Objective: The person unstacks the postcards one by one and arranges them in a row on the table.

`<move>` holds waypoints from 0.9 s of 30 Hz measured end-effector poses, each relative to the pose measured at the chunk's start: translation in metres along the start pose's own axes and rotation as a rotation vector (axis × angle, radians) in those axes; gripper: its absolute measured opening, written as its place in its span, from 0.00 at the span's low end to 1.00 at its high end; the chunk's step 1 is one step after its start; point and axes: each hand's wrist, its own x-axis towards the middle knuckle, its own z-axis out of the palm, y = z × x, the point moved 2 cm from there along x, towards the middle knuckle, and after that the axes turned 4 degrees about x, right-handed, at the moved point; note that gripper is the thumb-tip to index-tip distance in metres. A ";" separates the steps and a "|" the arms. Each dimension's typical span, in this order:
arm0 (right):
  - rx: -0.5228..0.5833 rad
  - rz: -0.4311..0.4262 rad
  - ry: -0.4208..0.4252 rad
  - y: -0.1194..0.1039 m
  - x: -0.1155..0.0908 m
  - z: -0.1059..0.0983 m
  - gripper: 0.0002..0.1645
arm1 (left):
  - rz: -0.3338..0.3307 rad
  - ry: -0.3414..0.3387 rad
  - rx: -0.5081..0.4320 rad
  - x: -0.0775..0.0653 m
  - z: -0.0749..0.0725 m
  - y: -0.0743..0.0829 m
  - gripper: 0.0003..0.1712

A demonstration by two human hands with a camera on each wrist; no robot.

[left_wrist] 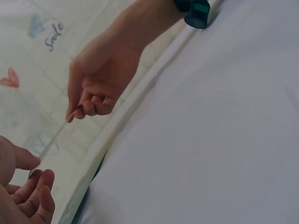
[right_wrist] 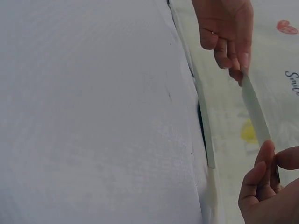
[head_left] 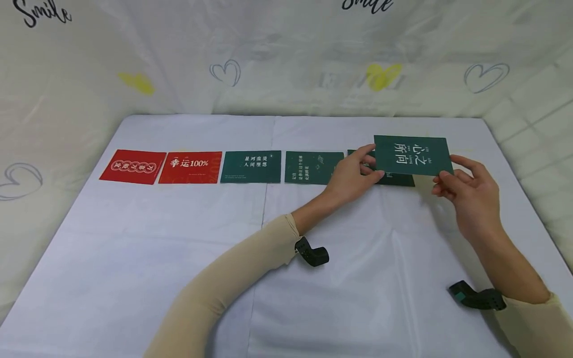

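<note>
A green card with white Chinese characters (head_left: 412, 155) is held up above the right end of a row of cards. My left hand (head_left: 353, 174) pinches its left edge, and my right hand (head_left: 474, 194) pinches the lower right corner between thumb and fingers. Both wrist views show the raised card (right_wrist: 256, 109) edge-on, stretched between the two hands. Behind it, a green card (head_left: 396, 180) lies on the table, mostly covered from sight. Left of that is another green card (head_left: 309, 161), its right edge overlapped by my left hand in the head view.
Further left in the row lie a third green card (head_left: 250, 171) and two red cards (head_left: 190, 171), all flat on the white-covered table (head_left: 179, 258). A pale curtain (head_left: 286, 44) printed with hearts and "Smile" hangs behind the table. Dark wrist cameras (head_left: 313, 253) sit on both wrists.
</note>
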 end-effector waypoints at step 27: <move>0.120 0.095 0.127 -0.001 0.009 -0.026 0.36 | -0.050 -0.030 0.034 0.020 0.035 0.011 0.35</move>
